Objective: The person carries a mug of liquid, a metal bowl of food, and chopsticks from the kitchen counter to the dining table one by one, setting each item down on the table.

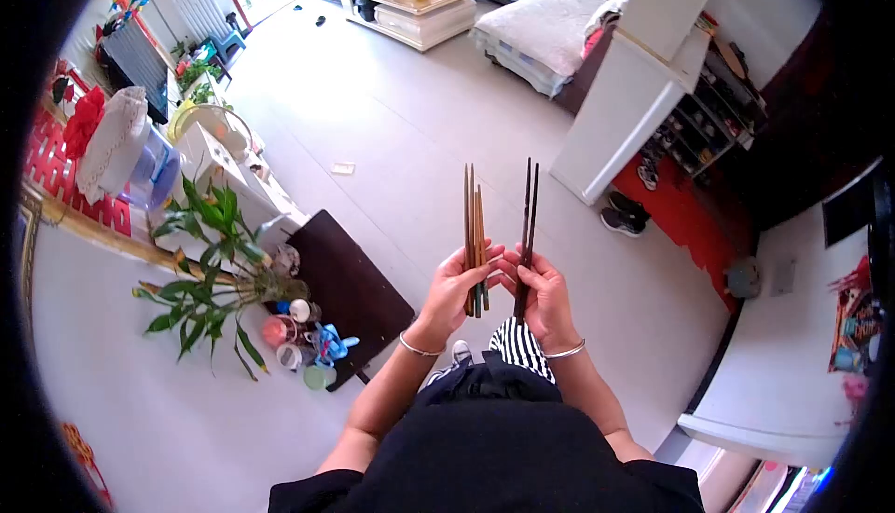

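Note:
In the head view, my left hand (454,287) is closed around several light brown chopsticks (475,219), held upright with their thin ends up. My right hand (545,294) grips a pair of dark chopsticks (530,210), also upright, between thumb and fingers. Both hands are raised in front of my body at about the same height, and the fingertips of the two come close together between the bundles. The lower ends of the light chopsticks stick out below my left thumb. Part of each bundle is hidden by my fingers.
A dark brown table (340,275) with cups and a leafy plant (219,243) stands at left. Ahead are a coffee table (424,28) with bowls and a sofa (531,28). To the right are a white pillar (615,112), shoes (625,215) and a red mat (685,224).

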Demonstrator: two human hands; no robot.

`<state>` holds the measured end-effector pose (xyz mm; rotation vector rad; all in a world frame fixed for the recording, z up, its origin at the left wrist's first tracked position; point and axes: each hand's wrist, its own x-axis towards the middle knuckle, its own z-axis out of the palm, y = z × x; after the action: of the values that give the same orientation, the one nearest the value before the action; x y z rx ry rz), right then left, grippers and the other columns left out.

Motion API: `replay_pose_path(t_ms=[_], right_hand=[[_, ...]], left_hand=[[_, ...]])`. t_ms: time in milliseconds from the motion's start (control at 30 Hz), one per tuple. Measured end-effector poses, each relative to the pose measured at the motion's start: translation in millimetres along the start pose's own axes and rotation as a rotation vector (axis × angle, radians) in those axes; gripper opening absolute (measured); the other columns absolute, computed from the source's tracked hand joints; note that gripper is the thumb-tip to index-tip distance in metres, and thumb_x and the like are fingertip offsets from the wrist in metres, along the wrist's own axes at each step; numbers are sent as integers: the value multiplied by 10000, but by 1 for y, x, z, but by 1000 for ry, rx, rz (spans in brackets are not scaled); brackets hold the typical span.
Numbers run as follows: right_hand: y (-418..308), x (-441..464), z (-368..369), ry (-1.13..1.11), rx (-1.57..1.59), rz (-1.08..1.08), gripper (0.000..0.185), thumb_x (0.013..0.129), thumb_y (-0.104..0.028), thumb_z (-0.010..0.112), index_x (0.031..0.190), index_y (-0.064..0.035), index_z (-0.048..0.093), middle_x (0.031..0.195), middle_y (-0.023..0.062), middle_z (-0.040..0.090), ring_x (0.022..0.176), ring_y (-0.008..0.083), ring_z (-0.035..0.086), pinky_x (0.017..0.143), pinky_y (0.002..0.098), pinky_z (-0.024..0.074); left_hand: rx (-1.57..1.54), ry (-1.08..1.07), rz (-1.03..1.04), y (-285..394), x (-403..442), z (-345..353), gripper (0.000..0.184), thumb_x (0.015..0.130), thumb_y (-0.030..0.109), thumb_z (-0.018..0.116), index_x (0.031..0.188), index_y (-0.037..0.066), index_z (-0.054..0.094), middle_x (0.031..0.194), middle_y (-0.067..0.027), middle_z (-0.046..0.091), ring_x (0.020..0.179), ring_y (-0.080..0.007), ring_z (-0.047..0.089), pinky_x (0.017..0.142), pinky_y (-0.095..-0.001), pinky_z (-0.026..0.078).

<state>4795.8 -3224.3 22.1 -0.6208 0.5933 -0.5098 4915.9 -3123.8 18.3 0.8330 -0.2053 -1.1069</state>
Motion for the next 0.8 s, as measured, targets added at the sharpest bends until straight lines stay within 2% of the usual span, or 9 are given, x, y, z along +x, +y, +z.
replay_pose_path(t_ms=[67,167,367,600,800], right_hand=[[18,53,22,-28,1,54,312,927,29,448,1238,34,476,1140,165,603,1029,236,629,888,351,545],[11,136,41,-76,11,106,308,925,35,447,1231,34,477,1142,170,603,1027,237,630,882,352,549],[-28,308,93,-185,-10,160,319,924,23,456,1242,28,481,1132,168,611,1017,236,636,855,334,555],[-77,481,162,-334,-84,266,318,932,21,444,1249,36,470,1143,180,607,1033,237,632,884,331,551],[-76,616,194,-308,-37,308,281,928,26,467,1207,26,493,1135,170,612,1011,230,643,862,335,560]], left_hand=[[-29,39,27,22,30,-40,399,915,-20,527,1304,-36,442,1249,-184,559,1090,-229,605,905,-342,538],[-23,138,38,50,97,-62,398,914,-35,505,1305,-41,435,1253,-173,556,1084,-206,598,895,-310,527],[-37,185,132,129,240,-82,431,909,-20,528,1325,-36,412,1250,-162,561,1075,-204,604,883,-314,533],[-78,260,258,220,382,-98,404,907,-2,559,1294,-28,447,1217,-160,582,1056,-209,620,894,-326,538],[-112,290,231,270,501,-143,398,909,-13,544,1293,-27,442,1208,-147,583,1028,-191,627,867,-314,548]])
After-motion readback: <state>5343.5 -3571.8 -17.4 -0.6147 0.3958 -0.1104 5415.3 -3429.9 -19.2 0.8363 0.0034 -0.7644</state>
